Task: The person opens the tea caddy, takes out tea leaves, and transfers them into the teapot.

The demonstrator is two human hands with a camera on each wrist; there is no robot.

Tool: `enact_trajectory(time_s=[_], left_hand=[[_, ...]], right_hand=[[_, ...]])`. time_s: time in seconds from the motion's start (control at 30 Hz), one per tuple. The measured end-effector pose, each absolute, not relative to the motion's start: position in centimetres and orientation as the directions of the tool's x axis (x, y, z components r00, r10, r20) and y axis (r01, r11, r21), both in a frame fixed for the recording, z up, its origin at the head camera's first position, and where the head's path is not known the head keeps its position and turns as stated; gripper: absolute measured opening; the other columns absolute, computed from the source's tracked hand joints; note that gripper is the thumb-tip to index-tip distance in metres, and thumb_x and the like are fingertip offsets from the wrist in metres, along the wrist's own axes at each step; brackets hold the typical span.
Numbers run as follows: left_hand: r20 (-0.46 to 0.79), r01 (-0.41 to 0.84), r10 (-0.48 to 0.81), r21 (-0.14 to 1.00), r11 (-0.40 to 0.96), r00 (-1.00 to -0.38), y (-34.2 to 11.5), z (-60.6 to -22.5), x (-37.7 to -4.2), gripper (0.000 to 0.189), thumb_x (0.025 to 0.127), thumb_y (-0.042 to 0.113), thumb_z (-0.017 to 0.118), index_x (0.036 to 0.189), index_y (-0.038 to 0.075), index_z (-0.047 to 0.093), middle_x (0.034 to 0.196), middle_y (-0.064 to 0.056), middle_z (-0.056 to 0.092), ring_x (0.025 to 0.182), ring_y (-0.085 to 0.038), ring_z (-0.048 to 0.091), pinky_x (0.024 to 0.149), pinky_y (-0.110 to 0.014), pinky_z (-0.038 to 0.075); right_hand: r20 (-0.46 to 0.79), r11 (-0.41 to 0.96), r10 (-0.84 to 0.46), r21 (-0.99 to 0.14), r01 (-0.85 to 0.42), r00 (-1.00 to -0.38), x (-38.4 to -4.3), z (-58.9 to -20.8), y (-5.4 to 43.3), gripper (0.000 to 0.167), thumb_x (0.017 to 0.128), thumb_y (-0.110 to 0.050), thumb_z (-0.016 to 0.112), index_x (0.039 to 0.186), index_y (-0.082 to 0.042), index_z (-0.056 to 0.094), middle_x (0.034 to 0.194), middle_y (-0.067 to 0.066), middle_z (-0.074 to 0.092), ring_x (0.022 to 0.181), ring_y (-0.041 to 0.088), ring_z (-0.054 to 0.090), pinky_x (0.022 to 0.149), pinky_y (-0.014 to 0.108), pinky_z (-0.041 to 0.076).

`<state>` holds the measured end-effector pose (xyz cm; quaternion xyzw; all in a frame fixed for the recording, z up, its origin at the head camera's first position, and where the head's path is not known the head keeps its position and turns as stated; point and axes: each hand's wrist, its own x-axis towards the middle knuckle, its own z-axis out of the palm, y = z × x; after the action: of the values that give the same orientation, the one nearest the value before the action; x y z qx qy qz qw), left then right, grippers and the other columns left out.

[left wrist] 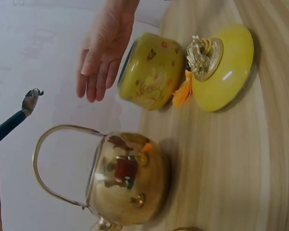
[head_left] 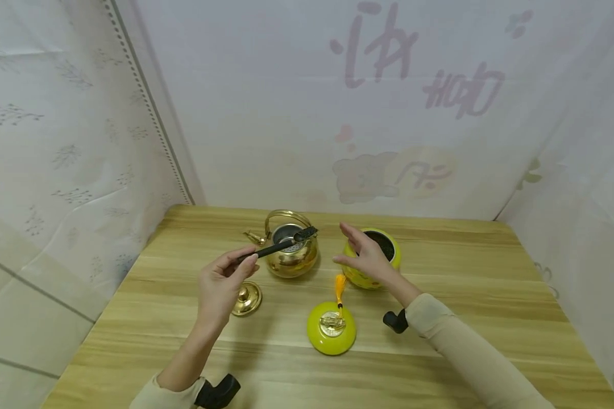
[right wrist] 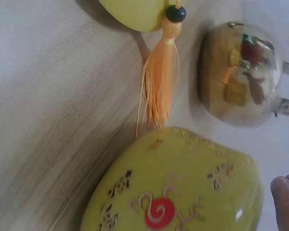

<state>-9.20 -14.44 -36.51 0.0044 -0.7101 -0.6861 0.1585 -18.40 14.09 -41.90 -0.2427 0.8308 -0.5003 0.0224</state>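
Note:
My left hand pinches the black handle of a tea scoop. Dark loose tea lies in the scoop's tip, which overlaps the far right rim of a gold teapot in the head view. That teapot is lidless, with its handle raised and a strainer in its mouth. My right hand is spread, fingers extended and holding nothing, beside the mouth of a yellow jar. Inside the jar is dark content, partly hidden by the hand.
A yellow jar lid with a gold figure knob and orange tassel lies before the jar. The gold teapot lid rests left of it, partly behind my left hand. A printed cloth hangs behind the wooden table.

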Motion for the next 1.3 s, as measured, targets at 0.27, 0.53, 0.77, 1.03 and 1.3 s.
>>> enact_trajectory(time_s=[0.27, 0.53, 0.77, 1.03, 1.3], left_hand=[[0.184, 0.178, -0.263, 0.983, 0.048, -0.947, -15.6, -37.2, -8.8, 0.022, 0.084, 0.000, 0.068, 0.104, -0.010, 0.066, 0.081, 0.005, 0.069, 0.068, -0.007, 0.067, 0.070, -0.021, 0.055], [0.202, 0.179, -0.290, 0.978, 0.107, -0.935, -16.3, -37.8, -8.9, 0.022, 0.084, 0.004, 0.069, 0.103, -0.008, 0.068, 0.079, 0.007, 0.069, 0.067, -0.006, 0.067, 0.068, -0.020, 0.055], [0.199, 0.173, -0.302, 0.979, 0.110, -0.932, -16.6, -38.1, -9.2, 0.022, 0.084, 0.003, 0.069, 0.102, -0.009, 0.067, 0.078, 0.007, 0.069, 0.066, -0.006, 0.066, 0.067, -0.019, 0.055], [0.172, 0.135, -0.302, 0.981, 0.138, -0.938, -17.2, -38.6, -9.8, 0.022, 0.085, 0.007, 0.069, 0.103, -0.005, 0.069, 0.080, 0.009, 0.068, 0.068, -0.004, 0.066, 0.068, -0.018, 0.054], [0.169, 0.126, -0.293, 0.979, 0.162, -0.941, -17.7, -38.9, -10.5, 0.025, 0.085, 0.011, 0.070, 0.104, -0.005, 0.068, 0.080, 0.009, 0.068, 0.069, -0.004, 0.066, 0.069, -0.019, 0.055]], right_hand=[[0.142, 0.441, -0.464, -0.819, -0.367, -0.874, -19.1, -42.5, 12.2, 0.082, 0.082, -0.024, 0.073, 0.148, -0.003, 0.026, 0.151, 0.016, 0.030, 0.139, 0.029, 0.030, 0.109, 0.039, 0.033], [0.131, 0.425, -0.485, -0.829, -0.364, -0.864, -19.7, -42.7, 10.0, 0.085, 0.082, -0.024, 0.074, 0.147, 0.001, 0.025, 0.151, 0.020, 0.028, 0.139, 0.031, 0.028, 0.109, 0.041, 0.032], [0.115, 0.469, -0.468, -0.808, -0.357, -0.876, -20.6, -43.0, 8.6, 0.086, 0.081, -0.024, 0.075, 0.147, 0.001, 0.025, 0.151, 0.018, 0.029, 0.138, 0.032, 0.030, 0.109, 0.043, 0.033], [0.070, 0.476, -0.435, -0.829, -0.295, -0.898, -21.2, -43.9, 7.8, 0.085, 0.080, -0.024, 0.075, 0.147, -0.002, 0.026, 0.152, 0.017, 0.028, 0.138, 0.032, 0.029, 0.109, 0.046, 0.032], [0.079, 0.471, -0.435, -0.829, -0.302, -0.897, -21.7, -44.1, 7.2, 0.081, 0.080, -0.021, 0.076, 0.144, 0.001, 0.032, 0.148, 0.019, 0.035, 0.135, 0.034, 0.034, 0.107, 0.047, 0.035]])
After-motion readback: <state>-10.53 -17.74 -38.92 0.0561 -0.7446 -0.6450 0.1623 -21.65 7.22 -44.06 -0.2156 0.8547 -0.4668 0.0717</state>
